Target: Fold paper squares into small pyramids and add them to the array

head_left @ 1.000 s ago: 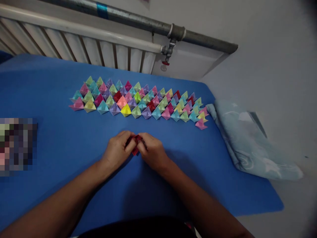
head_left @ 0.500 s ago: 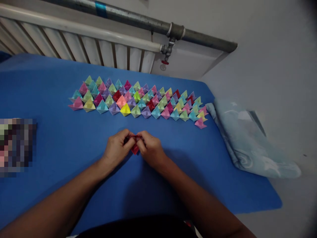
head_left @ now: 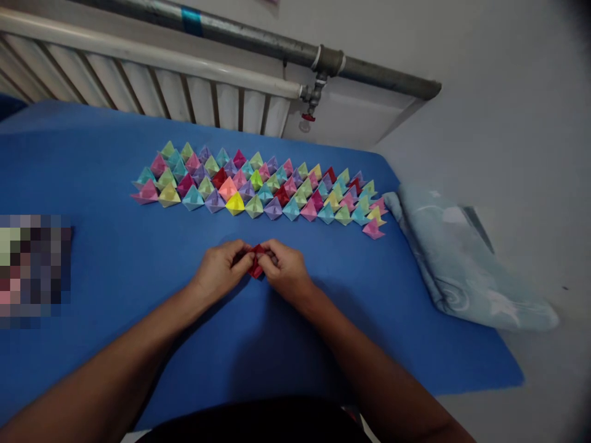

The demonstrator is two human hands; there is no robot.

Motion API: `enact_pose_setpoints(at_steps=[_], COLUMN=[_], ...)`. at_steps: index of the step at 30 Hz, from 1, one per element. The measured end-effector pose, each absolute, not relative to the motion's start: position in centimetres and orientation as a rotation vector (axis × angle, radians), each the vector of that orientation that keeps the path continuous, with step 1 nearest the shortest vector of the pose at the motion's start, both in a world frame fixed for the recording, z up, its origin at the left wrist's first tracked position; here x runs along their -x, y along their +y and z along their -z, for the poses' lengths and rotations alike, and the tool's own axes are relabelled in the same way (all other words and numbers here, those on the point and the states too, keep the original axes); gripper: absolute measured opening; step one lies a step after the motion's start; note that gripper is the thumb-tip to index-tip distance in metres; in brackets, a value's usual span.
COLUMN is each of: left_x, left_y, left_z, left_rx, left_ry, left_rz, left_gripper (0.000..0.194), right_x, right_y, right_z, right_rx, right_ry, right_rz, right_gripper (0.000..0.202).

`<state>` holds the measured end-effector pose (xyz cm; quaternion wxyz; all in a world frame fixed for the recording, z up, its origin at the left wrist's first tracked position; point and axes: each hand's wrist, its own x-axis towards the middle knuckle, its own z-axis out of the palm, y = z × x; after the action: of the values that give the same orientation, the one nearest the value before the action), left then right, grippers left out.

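Observation:
Between my two hands is a small piece of folded red paper (head_left: 257, 263), its pointed top and bottom showing between the thumbs. My left hand (head_left: 224, 266) pinches its left side, and my right hand (head_left: 285, 268) pinches the right side. Both hands are closed, with the fingertips partly hidden behind the paper. Beyond them, several rows of folded paper boats (head_left: 253, 207) in many colours stand on the blue table surface (head_left: 152, 264). One pink paper boat (head_left: 373, 229) sits at the front right end of the rows.
A folded light-blue blanket (head_left: 462, 264) lies at the right edge by the wall. Behind the table are a white radiator (head_left: 194, 98), a metal pipe (head_left: 258, 43) and a valve with a red handle (head_left: 308, 117). A pixelated patch covers something at the left.
The red paper has turned or opened out between my fingers; its upper point now rises above the thumbs. Both hands stay nearly in place, and the view has shifted slightly.

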<state>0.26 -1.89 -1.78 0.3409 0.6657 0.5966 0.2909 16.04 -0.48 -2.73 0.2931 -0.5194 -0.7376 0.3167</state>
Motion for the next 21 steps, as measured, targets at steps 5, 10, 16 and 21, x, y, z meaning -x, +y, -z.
enact_pose_setpoints(at_steps=[5, 10, 16, 21], left_x=[0.4, 1.1, 1.1, 0.4], left_y=[-2.0, -1.8, -1.8, -2.0], left_z=[0.8, 0.5, 0.6, 0.3], left_rx=[-1.864, -1.783, -1.728, -1.712], left_ry=[1.565, 1.52, 1.567, 1.65], left_rz=[-0.524, -0.489, -0.482, -0.436], left_gripper=[0.026, 0.032, 0.026, 0.026], right_x=[-16.5, -17.8, -17.9, -17.5], right_y=[-0.3, -0.2, -0.3, 0.0], right_z=[2.1, 1.4, 1.5, 1.8], right_rx=[1.42, 1.492, 1.526, 1.613], right_ry=[-2.084, -1.956, -1.899, -1.925], right_rz=[-0.792, -0.932, -0.999, -1.019], right_gripper=[0.01, 0.015, 0.01, 0.013])
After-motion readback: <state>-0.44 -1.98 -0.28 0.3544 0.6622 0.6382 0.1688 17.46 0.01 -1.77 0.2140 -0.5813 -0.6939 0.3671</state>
